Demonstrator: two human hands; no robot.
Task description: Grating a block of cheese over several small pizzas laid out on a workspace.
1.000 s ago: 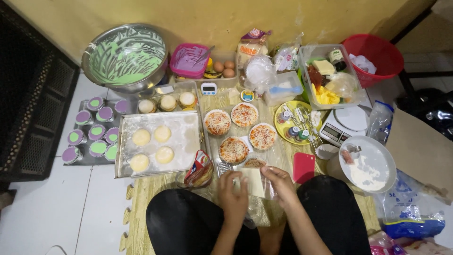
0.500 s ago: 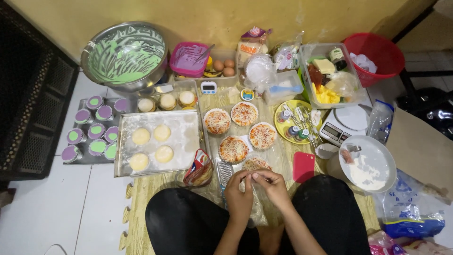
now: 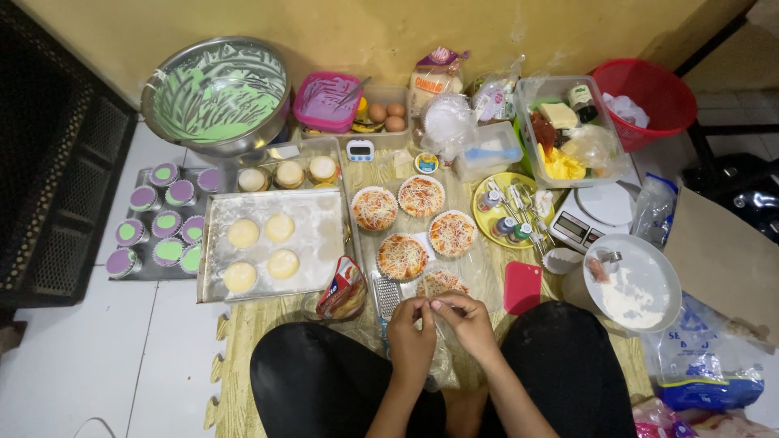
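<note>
A small pale bit of food (image 3: 428,307), too small to identify, is sitting pinched between the fingertips of both hands, directly above the nearest topped round (image 3: 441,283). The left hand (image 3: 411,331) and the right hand (image 3: 467,322) are meeting thumb to thumb, fingers curled nearly closed around the bit, so neither is nearer than the other. The round is lying just ahead of the knuckles, a metal grater (image 3: 386,295) just left of the left hand, a red scraper (image 3: 522,287) to the right.
</note>
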